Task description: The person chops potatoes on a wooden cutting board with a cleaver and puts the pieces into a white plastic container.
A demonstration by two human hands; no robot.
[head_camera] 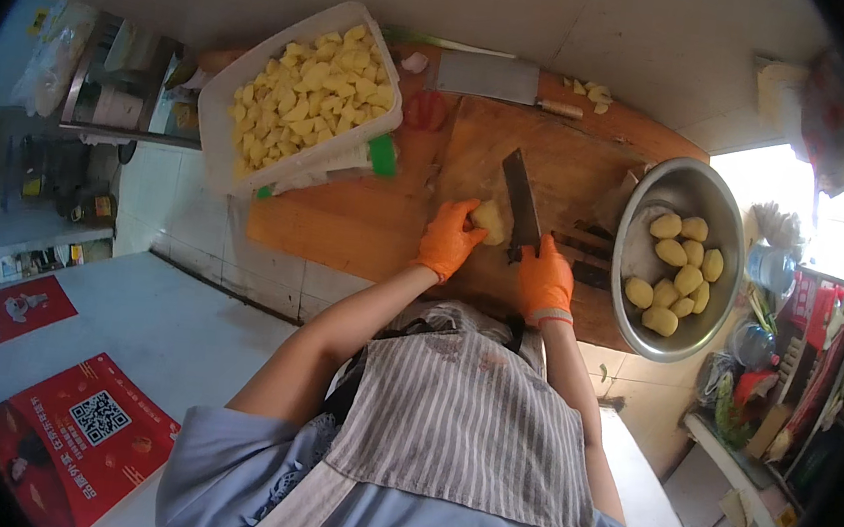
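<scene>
Both my hands wear orange gloves. My left hand (452,237) grips a peeled potato (489,223) against the wooden cutting board (477,148). Just right of it, my right hand (546,276) is closed around the handle of a kitchen knife (523,197), its dark blade pointing away from me, beside the potato and apart from it. At the upper left a white plastic tub (218,95) holds many potato chunks (309,95). On the right, several whole peeled potatoes (688,279) lie in a steel bowl (620,281).
A cleaver (488,79) lies along the far edge, with potato scraps (598,94) to its right. A green-capped bottle (340,162) lies against the tub. Near the cleaver sits a red round object (425,110). A long green onion (449,43) rests by the wall.
</scene>
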